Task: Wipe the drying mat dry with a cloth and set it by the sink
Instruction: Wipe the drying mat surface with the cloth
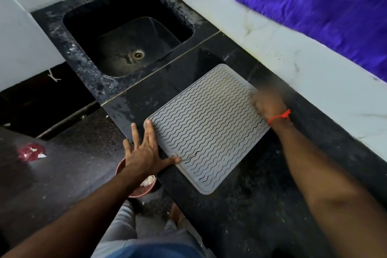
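Grey drying mat on black counter beside sink; left hand flat, grip released; right hand blurred, grip unclear.

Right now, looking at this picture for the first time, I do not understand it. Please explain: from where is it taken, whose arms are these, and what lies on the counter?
The camera sits on a person's head, looking down at their own bare arms. A grey drying mat lies flat on the black counter, right of the sink. The left hand presses flat on the mat's near-left edge. The right hand, blurred, touches its far-right corner. Neither hand clearly holds anything; no cloth is visible.
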`<move>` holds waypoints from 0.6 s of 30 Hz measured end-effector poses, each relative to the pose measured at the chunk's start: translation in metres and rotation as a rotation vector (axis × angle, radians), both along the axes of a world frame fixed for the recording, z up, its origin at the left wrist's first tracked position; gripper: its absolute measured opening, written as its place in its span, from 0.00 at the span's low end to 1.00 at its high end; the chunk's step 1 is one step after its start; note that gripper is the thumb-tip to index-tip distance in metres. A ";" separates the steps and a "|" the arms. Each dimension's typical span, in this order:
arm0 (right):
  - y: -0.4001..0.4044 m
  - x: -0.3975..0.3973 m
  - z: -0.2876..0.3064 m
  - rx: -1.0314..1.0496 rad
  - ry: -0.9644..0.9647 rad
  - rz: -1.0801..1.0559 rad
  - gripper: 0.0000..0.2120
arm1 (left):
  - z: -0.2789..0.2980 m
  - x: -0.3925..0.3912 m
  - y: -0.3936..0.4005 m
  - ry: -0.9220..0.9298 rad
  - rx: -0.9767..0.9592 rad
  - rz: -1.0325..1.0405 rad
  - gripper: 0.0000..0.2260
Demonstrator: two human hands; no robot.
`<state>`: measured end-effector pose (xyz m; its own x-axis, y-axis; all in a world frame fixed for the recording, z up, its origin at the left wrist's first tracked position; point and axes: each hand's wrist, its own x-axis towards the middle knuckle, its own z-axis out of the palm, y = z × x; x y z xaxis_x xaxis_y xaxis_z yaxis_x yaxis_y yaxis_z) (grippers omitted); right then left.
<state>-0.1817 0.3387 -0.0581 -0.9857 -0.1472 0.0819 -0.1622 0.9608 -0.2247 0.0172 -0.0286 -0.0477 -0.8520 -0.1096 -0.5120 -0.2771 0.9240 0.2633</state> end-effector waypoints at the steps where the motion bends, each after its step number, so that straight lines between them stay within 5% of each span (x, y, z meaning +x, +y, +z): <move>1: 0.005 -0.009 0.001 0.001 -0.017 -0.026 0.12 | 0.000 0.000 0.000 -0.001 -0.001 -0.003 0.68; 6: -0.018 0.007 0.015 -0.073 -0.041 -0.075 0.13 | -0.001 -0.001 -0.002 -0.022 0.002 -0.002 0.68; 11: -0.083 0.114 0.013 -0.088 -0.053 0.184 0.12 | 0.001 -0.008 0.001 -0.075 0.125 0.045 0.67; 18: -0.145 0.193 0.007 -0.151 -0.080 0.266 0.10 | 0.001 -0.003 0.003 0.034 0.096 0.037 0.41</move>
<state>0.0111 0.1938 -0.0512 -0.9186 -0.3923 0.0466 -0.3790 0.8420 -0.3840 0.0141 -0.0251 -0.0464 -0.8652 -0.0931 -0.4927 -0.3000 0.8834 0.3599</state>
